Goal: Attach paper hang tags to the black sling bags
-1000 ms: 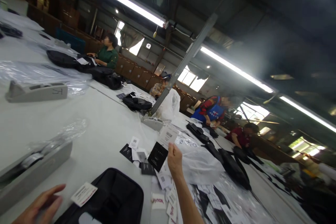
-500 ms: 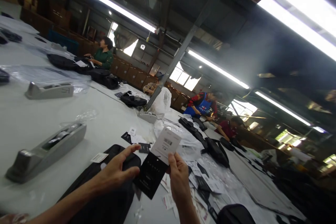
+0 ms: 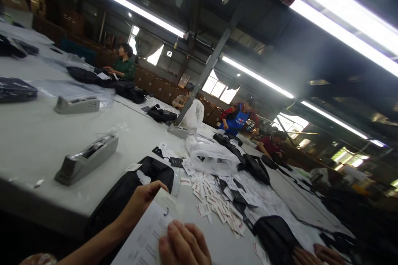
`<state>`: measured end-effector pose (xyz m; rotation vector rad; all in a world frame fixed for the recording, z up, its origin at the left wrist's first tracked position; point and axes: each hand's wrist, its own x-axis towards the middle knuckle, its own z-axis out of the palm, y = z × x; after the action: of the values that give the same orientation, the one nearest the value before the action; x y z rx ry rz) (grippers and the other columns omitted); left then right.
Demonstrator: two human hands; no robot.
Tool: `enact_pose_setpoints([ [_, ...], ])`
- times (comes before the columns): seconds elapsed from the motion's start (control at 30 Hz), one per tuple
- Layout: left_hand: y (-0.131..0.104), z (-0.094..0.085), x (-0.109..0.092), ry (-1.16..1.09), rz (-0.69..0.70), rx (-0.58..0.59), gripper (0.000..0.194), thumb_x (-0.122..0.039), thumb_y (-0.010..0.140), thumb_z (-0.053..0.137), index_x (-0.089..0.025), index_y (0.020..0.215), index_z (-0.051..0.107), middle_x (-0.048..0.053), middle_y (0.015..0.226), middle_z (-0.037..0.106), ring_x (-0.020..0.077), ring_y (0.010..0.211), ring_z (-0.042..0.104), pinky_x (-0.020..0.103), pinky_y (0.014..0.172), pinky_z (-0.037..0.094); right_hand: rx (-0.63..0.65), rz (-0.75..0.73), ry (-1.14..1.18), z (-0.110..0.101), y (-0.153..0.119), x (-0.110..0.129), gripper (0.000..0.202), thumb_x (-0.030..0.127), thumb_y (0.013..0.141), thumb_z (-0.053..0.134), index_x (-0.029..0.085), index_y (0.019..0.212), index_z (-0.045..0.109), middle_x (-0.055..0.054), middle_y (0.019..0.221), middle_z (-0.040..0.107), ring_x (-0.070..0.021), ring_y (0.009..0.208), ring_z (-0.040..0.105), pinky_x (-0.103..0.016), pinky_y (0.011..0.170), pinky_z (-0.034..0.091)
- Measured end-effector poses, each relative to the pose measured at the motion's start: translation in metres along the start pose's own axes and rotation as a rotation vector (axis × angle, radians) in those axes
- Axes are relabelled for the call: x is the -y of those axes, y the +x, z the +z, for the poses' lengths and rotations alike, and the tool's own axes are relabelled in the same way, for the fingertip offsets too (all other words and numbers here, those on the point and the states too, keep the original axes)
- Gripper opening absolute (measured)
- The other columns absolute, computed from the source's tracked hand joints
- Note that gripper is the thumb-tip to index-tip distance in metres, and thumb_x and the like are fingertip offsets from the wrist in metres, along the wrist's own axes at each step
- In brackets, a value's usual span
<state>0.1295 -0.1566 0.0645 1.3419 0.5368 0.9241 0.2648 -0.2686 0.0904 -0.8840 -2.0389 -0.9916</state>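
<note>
"Paper [image 3: 144,236] is held where?"

"In front of the black bag [image 3: 162,171], its near part being partly covered. The paper's top edge appears to be gripped by the left hand [image 3: 148,195]; its fingertips are hidden. Fingers of the right hand [image 3: 185,243] are laid across the printed face; whether a pinch is made cannot be told, the thumb being unseen."

"Which step is judged in hand?"

"Paper being steadied or lined up between both hands, it seems."

"And the next move?"

"A light, even hold seems called for, with the edges kept unbent."

"Around the bag?"

"To its right, loose tags [image 3: 214,201] are scattered; to its left, a tape dispenser [image 3: 88,159] is set. Farther right, by a second bag [image 3: 275,234], another person's hands [image 3: 306,256] are seen."
</note>
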Motion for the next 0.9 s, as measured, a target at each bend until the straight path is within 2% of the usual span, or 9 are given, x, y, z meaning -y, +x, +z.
enact_pose_setpoints([
  [0.07, -0.010, -0.003, 0.006, 0.139, 0.011, -0.069, 0.008, -0.021, 0.073, 0.057, -0.013, 0.073, 0.060, -0.001, 0.062, 0.057, 0.0120, 0.058, 0.048, 0.021, 0.052, 0.038, -0.039, 0.077, 0.018, -0.002, -0.007, 0.010, 0.014, 0.014, 0.084, 0.055, 0.019, 0.088, 0.067, -0.004, 0.081, 0.073, -0.0180, 0.077, 0.070, -0.029, 0.076, 0.054],
  [0.13, -0.020, -0.007, 0.009, 0.246, 0.016, -0.062, 0.015, -0.024, 0.076, 0.055, -0.013, 0.070, 0.063, 0.001, 0.063, 0.060, 0.0128, 0.060, 0.051, 0.020, 0.053, 0.037, -0.123, 0.292, 0.107, -0.005, -0.014, 0.018, 0.014, 0.020, 0.088, 0.052, 0.020, 0.092, 0.066, -0.006, 0.086, 0.072, -0.0197, 0.081, 0.069, -0.030, 0.074, 0.054],
  [0.27, -0.040, -0.015, 0.005, 0.296, -0.069, 0.220, 0.017, -0.027, 0.074, 0.061, -0.012, 0.075, 0.069, 0.000, 0.068, 0.064, 0.0142, 0.066, 0.054, 0.020, 0.059, 0.038, -0.239, 1.050, 0.210, -0.010, -0.021, 0.027, 0.019, 0.033, 0.089, 0.050, 0.017, 0.094, 0.060, -0.007, 0.082, 0.070, -0.0181, 0.073, 0.068, -0.023, 0.061, 0.054],
  [0.37, -0.053, -0.017, 0.003, 0.202, -0.154, 0.362, 0.018, -0.024, 0.073, 0.063, -0.014, 0.085, 0.070, 0.001, 0.079, 0.068, 0.0158, 0.075, 0.058, 0.021, 0.065, 0.040, -0.188, 1.346, 0.258, -0.014, -0.022, 0.026, 0.030, 0.044, 0.087, 0.048, 0.015, 0.092, 0.058, -0.007, 0.075, 0.069, -0.0181, 0.068, 0.067, -0.022, 0.057, 0.052],
  [0.53, -0.071, -0.013, 0.014, -0.005, -0.294, 0.379, 0.018, -0.029, 0.073, 0.066, -0.012, 0.078, 0.067, 0.000, 0.068, 0.064, 0.0107, 0.062, 0.052, 0.019, 0.058, 0.037, -0.130, 1.429, 0.165, -0.024, -0.028, 0.028, 0.041, 0.052, 0.085, 0.046, 0.015, 0.091, 0.060, -0.011, 0.081, 0.070, -0.0215, 0.073, 0.067, -0.026, 0.061, 0.052],
  [0.63, -0.081, -0.007, 0.024, -0.198, -0.385, 0.381, 0.024, -0.034, 0.072, 0.069, -0.012, 0.074, 0.062, -0.003, 0.061, 0.057, 0.0076, 0.055, 0.046, 0.018, 0.055, 0.034, -0.132, 1.368, -0.025, -0.030, -0.032, 0.034, 0.040, 0.051, 0.086, 0.045, 0.014, 0.091, 0.061, -0.012, 0.081, 0.070, -0.0216, 0.071, 0.067, -0.025, 0.059, 0.049],
  [0.77, -0.091, -0.001, 0.029, -0.355, -0.461, 0.369, 0.027, -0.036, 0.073, 0.070, -0.011, 0.078, 0.061, -0.001, 0.064, 0.059, 0.0077, 0.055, 0.049, 0.019, 0.055, 0.036, -0.104, 1.227, -0.232, -0.034, -0.037, 0.038, 0.040, 0.048, 0.088, 0.045, 0.013, 0.086, 0.064, -0.011, 0.072, 0.069, -0.0202, 0.060, 0.065, -0.024, 0.052, 0.046],
  [0.83, -0.094, 0.001, 0.027, -0.394, -0.455, 0.352, 0.025, -0.032, 0.073, 0.072, -0.012, 0.082, 0.060, 0.000, 0.066, 0.061, 0.0087, 0.056, 0.052, 0.019, 0.056, 0.038, -0.069, 1.206, -0.208, -0.035, -0.040, 0.037, 0.040, 0.047, 0.089, 0.045, 0.012, 0.098, 0.063, -0.011, 0.075, 0.070, -0.0204, 0.062, 0.066, -0.024, 0.053, 0.047],
  [0.9, -0.094, 0.003, 0.024, -0.452, -0.457, 0.332, 0.024, -0.029, 0.073, 0.072, -0.013, 0.086, 0.059, 0.001, 0.069, 0.063, 0.0103, 0.058, 0.055, 0.021, 0.057, 0.040, 0.005, 1.203, -0.138, -0.035, -0.044, 0.037, 0.047, 0.044, 0.089, 0.047, 0.011, 0.122, 0.052, -0.012, 0.087, 0.070, -0.0216, 0.071, 0.067, -0.027, 0.058, 0.051],
])
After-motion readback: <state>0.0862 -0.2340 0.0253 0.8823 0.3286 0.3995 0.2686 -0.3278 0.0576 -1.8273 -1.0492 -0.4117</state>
